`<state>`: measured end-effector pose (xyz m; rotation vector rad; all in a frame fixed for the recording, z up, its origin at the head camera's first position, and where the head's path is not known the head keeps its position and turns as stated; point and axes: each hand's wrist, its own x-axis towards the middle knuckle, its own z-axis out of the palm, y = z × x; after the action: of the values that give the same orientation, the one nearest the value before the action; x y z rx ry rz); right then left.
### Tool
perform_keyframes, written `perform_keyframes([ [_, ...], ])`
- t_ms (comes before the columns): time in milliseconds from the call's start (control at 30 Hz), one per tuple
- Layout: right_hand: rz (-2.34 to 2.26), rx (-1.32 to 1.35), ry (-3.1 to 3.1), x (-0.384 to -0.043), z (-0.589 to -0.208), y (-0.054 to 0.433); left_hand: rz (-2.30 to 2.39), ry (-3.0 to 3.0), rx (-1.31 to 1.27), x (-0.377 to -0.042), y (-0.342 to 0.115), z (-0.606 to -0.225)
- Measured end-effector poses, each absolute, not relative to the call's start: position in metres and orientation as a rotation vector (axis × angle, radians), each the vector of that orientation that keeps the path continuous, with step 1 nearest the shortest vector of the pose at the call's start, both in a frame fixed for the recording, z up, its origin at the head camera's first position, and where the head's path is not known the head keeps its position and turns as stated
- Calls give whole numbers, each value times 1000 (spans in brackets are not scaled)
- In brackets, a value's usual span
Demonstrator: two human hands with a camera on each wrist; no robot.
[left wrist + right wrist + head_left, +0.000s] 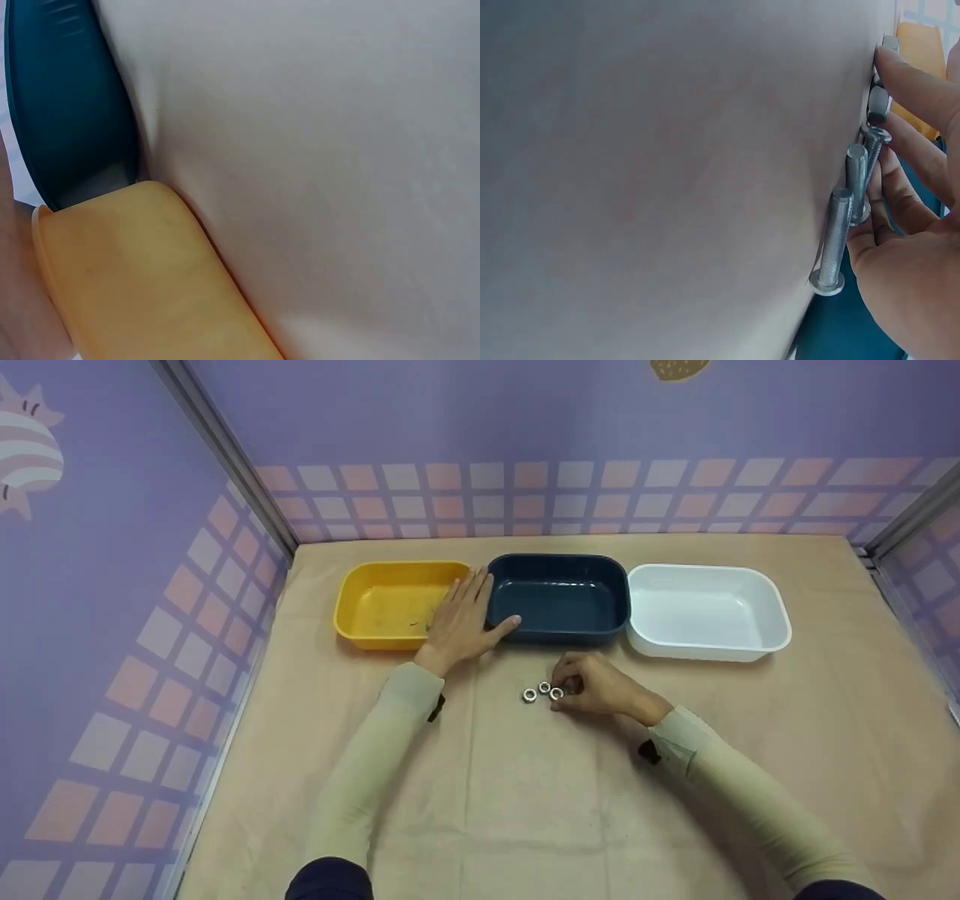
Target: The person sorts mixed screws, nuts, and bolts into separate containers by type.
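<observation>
My left hand (460, 626) lies with straight fingers over the adjoining sides of the yellow bin (375, 643) and the dark blue bin (559, 636); its thumb reaches the blue bin's front rim. Fingers curled, my right hand (596, 684) is low over the cloth in front of the blue bin. Three metal nuts (529, 695) are grouped at its fingertips. In the right wrist view, several bolts (832, 240) are close under the curled fingers, beside the nuts (879, 103). The head view hides these bolts behind the hand. Whether the fingers pinch any of them is unclear.
A white bin (709, 651) stands at the right end of the row, against the blue one. Small dark marks (414, 624) show in the yellow bin. Patterned purple walls (525, 412) border the cloth-covered table (540, 810).
</observation>
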<state>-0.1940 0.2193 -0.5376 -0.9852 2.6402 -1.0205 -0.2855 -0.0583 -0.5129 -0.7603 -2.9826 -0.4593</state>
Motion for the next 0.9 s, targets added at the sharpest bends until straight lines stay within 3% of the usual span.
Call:
perform_keyframes([
  [900,-1063,-1046,2600,-197,-538,220,-336,-3073,-704,-280,-60,-513],
])
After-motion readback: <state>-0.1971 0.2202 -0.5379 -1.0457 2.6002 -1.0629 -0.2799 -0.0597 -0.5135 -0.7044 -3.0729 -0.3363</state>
